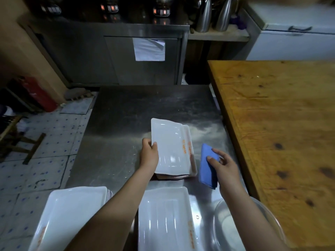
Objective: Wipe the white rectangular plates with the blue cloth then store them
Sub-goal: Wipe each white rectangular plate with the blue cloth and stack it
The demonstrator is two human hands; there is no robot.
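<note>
Plate stack (170, 147) beside blue cloth (205, 171)

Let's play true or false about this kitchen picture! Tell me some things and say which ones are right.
1. The left hand grips the top white rectangular plate of a small stack. True.
2. The folded blue cloth is in the left hand. False: the right hand holds it, over the grey steel table.
3. That top plate carries orange print along one side. True.
4. The orange-brown wooden table stands on the person's left. False: it stands on the right.
</note>
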